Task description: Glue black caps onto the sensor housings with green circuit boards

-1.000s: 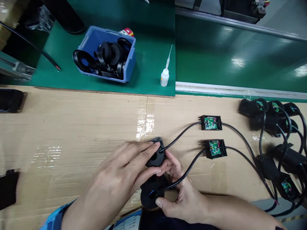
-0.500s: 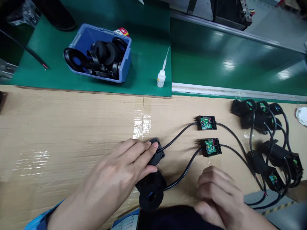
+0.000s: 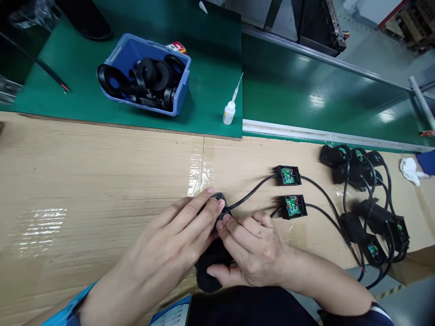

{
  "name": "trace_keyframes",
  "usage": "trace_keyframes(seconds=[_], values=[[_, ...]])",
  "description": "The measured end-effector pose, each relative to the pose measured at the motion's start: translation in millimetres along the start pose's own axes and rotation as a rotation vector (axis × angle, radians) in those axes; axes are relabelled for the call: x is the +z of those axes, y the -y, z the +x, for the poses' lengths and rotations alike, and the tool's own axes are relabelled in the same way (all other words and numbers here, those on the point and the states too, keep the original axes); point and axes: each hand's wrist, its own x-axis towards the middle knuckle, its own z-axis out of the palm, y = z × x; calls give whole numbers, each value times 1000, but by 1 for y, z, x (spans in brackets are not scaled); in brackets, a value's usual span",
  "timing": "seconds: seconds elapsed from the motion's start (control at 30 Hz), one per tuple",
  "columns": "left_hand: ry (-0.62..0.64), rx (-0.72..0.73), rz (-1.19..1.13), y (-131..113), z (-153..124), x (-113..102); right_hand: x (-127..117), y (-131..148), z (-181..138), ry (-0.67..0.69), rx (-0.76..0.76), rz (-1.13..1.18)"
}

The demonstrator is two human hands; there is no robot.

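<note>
My left hand [image 3: 170,244] lies over a black ring-shaped sensor housing [image 3: 219,199] on the cardboard, its fingers pressing on it. My right hand [image 3: 249,251] meets it from the right, fingertips on the same housing and thumb along a second black ring housing [image 3: 207,271] near the front edge. Black cables [image 3: 251,192] run from these housings to two small open black boxes with green circuit boards [image 3: 288,175] [image 3: 292,206].
A blue bin [image 3: 180,90] of black ring parts and a small white glue bottle [image 3: 229,111] stand on the green mat behind. A pile of several cabled units [image 3: 367,199] lies at the right, with a white rag [image 3: 409,170] beyond. A green conveyor [image 3: 322,95] runs behind.
My right hand has come back from the lower right onto the housings beside my left hand. The camera view has shifted a little to the right.
</note>
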Motion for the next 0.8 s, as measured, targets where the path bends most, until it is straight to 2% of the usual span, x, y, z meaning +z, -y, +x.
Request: trace_keyframes(seconds=[0.17, 0.23, 0.37, 0.53, 0.6, 0.7, 0.8], values=[[-172, -52, -143, 13, 9, 6, 1, -1, -3, 22, 1, -6], [-216, -25, -206, 16, 7, 11, 0, -3, -5, 53, -11, -4], [-171, 57, -322, 15, -3, 21, -8, -9, -6, 113, -28, 18], [-189, 2, -277, 9, -6, 30, -25, -17, -6, 238, -39, 81], [-200, -16, -245, 6, -6, 32, -32, -15, -12, 160, -73, 57], [-209, -29, -221, 4, -5, 33, -34, -7, -28, -64, -229, 15], [-214, -19, -229, 4, -2, 27, -25, 1, -45, -133, -359, 65]])
